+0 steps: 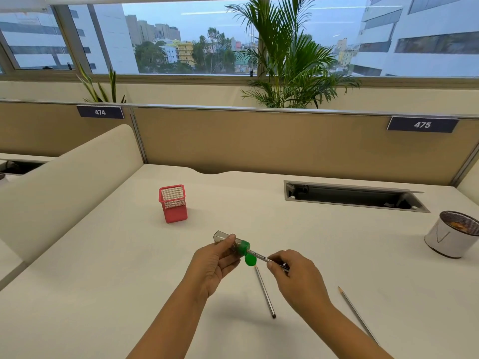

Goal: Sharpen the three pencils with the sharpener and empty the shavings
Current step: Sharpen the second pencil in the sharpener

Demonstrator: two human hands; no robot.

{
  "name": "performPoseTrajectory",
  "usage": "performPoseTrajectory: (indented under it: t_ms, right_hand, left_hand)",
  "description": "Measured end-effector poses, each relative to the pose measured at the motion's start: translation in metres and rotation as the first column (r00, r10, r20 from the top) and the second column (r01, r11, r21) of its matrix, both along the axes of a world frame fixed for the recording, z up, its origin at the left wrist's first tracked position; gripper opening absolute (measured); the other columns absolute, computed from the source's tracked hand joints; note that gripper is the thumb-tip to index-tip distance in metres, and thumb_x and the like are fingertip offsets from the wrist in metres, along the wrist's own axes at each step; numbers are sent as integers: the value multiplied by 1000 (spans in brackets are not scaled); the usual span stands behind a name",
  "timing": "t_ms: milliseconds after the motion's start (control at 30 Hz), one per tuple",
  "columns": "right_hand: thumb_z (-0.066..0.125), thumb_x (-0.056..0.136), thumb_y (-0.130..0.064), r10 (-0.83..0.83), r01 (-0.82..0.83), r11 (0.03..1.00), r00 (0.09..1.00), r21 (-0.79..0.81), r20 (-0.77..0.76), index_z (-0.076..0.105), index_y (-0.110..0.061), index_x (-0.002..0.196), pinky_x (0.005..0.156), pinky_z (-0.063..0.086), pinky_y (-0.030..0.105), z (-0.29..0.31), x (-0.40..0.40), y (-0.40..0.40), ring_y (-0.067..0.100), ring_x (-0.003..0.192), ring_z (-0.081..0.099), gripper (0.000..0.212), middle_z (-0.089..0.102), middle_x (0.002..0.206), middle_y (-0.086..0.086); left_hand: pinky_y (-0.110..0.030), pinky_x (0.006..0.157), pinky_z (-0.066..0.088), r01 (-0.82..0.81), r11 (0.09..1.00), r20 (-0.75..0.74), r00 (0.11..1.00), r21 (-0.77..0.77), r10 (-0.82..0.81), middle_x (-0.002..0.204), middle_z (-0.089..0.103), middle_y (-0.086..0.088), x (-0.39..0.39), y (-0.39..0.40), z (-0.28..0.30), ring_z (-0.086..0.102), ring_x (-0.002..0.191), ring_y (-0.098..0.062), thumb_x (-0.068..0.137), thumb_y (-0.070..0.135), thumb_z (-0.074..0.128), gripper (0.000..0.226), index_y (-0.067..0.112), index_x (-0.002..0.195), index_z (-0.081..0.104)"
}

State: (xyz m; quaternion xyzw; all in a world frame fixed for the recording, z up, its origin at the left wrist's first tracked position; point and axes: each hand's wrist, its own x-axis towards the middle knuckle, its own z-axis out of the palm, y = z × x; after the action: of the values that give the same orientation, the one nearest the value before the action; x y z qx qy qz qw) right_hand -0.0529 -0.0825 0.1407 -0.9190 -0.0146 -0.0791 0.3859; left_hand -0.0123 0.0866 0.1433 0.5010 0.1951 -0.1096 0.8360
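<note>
Counter (311,255) carries a white mesh bin (452,234) far right of the right hand (295,278), which pinches a pencil (261,256) entering the sharpener (237,246) gripped by the left hand (215,263). Two pencils lie loose: one (265,292) between the hands, another (357,314) right of the right forearm.
</note>
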Motion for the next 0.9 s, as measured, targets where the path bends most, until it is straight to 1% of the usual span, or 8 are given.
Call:
performPoseTrajectory:
  t_ms: [233, 400, 500, 567, 633, 700, 767, 900]
  right_hand:
    - [53, 83, -27, 56, 68, 937, 939, -342, 339, 68, -24, 77, 43, 29, 9, -15, -2, 4, 8, 52, 54, 17, 61, 63, -10]
    - [46, 82, -29, 37, 131, 923, 906, -362, 422, 67, -24, 68, 35, 28, 18, -21, -3, 6, 12, 40, 49, 26, 56, 50, -6]
    - [48, 91, -24, -83, 87, 974, 996, -210, 29, 64, -25, 71, 44, 25, 19, -5, -6, 14, 11, 46, 44, 26, 49, 49, -5]
    - [49, 93, -24, 1, 110, 961, 916, 254, -401, 65, -21, 69, 42, 24, 19, 6, -2, 11, 9, 44, 35, 29, 42, 49, -7]
    - [50, 94, -22, 233, 364, 699, 697, 615, -678, 64, -13, 66, 33, 17, 14, 13, 1, 3, 6, 34, 25, 32, 36, 45, -7]
    - [49, 94, -21, 444, 584, 437, 521, 684, -729, 62, -8, 61, 26, 12, 11, 12, 3, -1, 5, 27, 22, 38, 31, 41, -6]
    - [48, 96, -21, 520, 632, 354, 479, 689, -707, 62, -6, 61, 25, 12, 10, 11, 3, -2, 5, 25, 22, 41, 30, 40, -5]
    - [49, 95, -30, 233, 293, 734, 739, 613, -632, 66, -8, 82, 37, 24, 14, 16, 0, 10, 6, 40, 32, 31, 44, 55, -4]
  left_hand:
    - [-30, 69, 55, 13, 999, 50, 999, 36, -14, 73, 75, -10, -3, -1, 1, 72, 68, -21, 84, 10, 62, 12, 2, 93, 63]
    - [-28, 68, 59, 29, 999, 77, 997, 41, -32, 76, 75, -10, -4, -2, 2, 72, 69, -21, 84, 10, 62, 13, 2, 94, 64]
    - [-28, 73, 58, 72, 994, 114, 990, 87, -82, 79, 76, -10, -5, -2, 5, 73, 74, -22, 84, 9, 61, 12, 3, 94, 64]
    - [-29, 76, 57, 116, 986, 123, 984, 122, -131, 82, 75, -12, -5, 0, 6, 72, 77, -23, 84, 8, 61, 12, 2, 94, 64]
    - [-28, 75, 57, 171, 976, 121, 975, 136, -187, 87, 75, -14, -5, 4, 8, 72, 80, -24, 84, 7, 60, 14, 1, 96, 64]
    - [-26, 70, 58, 221, 968, 105, 966, 121, -234, 88, 75, -14, -5, 7, 9, 72, 79, -24, 85, 6, 59, 13, 1, 96, 64]
    - [-25, 65, 58, 243, 966, 90, 964, 89, -251, 84, 75, -14, -5, 9, 9, 73, 76, -23, 85, 4, 57, 11, 1, 94, 64]
    - [-27, 69, 59, 166, 982, 74, 982, 93, -173, 78, 75, -13, -1, 9, 5, 72, 71, -22, 86, 4, 57, 11, -1, 92, 64]
